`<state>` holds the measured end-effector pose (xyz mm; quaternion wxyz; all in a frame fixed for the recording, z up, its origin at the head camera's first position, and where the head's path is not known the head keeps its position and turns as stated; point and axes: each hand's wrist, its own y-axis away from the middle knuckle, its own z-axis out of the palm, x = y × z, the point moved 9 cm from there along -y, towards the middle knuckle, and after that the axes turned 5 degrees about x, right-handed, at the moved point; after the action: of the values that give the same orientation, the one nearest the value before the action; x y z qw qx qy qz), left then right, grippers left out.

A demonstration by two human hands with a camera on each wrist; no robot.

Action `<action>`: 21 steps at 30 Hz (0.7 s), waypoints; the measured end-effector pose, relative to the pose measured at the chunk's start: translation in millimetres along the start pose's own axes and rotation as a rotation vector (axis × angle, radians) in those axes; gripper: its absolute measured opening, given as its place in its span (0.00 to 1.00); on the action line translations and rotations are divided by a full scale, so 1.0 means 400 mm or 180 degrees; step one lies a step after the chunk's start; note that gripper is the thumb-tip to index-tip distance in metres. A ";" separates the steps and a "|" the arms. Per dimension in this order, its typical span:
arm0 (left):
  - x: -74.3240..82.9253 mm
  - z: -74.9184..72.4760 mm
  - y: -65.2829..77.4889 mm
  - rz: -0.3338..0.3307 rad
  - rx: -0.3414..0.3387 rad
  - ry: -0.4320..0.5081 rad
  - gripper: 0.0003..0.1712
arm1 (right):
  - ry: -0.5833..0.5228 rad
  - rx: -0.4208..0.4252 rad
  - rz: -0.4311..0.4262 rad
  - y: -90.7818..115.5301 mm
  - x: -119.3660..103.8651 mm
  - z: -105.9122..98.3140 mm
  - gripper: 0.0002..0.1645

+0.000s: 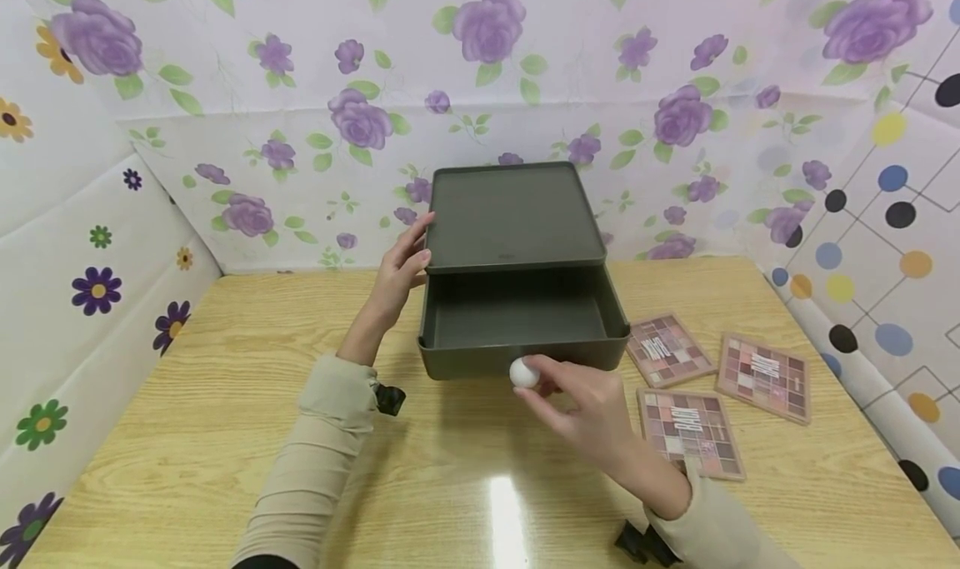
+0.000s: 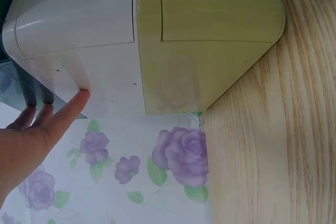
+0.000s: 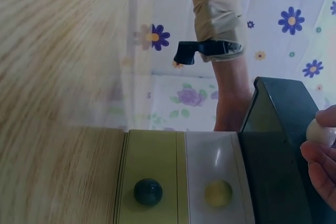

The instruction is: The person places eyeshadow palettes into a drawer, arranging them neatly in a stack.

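Head view: the dark drawer point(image 1: 465, 362) stands open, jutting toward the person from under the dark top point(image 1: 513, 215). The right hand point(image 1: 585, 398) pinches the white knob point(image 1: 523, 373), thumb and fingers narrow on it. Key relation, I'd say: the drawer lies directly beyond that grip, toward the wall; its long side runs left to right, with the knob near mid-front. Right hand is nearer the front; left hand point(image 1: 401, 269) is farther back, touching the left side by the dark top, fingers mostly straight, no grasp. Off to the right on the table point(image 1: 225, 436): near palette point(image 1: 693, 436), back palette point(image 1: 670, 350), outer palette point(image 1: 765, 377). Back one sits just beside the drawer's right corner; near one is partly covered by the right wrist. All look to be beside the drawer's line, so probably not in the way.

Left wrist view: left hand's fingertip touches the white section point(image 2: 100, 77); yellow-green section point(image 2: 210, 14) adjoins it, next to the table. Other fingertips partly hidden.

Right wrist view: white knob at the right edge, pinched, on the dark front. Yellow knob point(image 3: 218, 193) and dark knob point(image 3: 148, 191) on the lower fronts, well apart from the fingers.
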<state>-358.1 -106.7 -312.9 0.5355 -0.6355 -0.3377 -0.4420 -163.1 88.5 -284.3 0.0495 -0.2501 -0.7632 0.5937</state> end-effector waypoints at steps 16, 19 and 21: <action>-0.003 0.000 0.000 -0.0002 -0.0012 -0.0028 0.36 | -0.0127 0.0031 -0.0188 0.007 -0.053 -0.022 0.14; -0.004 0.000 0.000 -0.0014 -0.0020 -0.0041 0.36 | -0.0155 0.0046 -0.0201 0.012 -0.056 -0.024 0.14; -0.002 0.001 0.000 -0.0020 -0.0021 -0.0043 0.36 | -0.0174 0.0056 -0.0216 0.014 -0.057 -0.026 0.14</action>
<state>-358.3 -106.4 -313.6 0.5297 -0.6392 -0.3417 -0.4405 -137.6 88.5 -281.5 0.0509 -0.2073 -0.7670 0.6051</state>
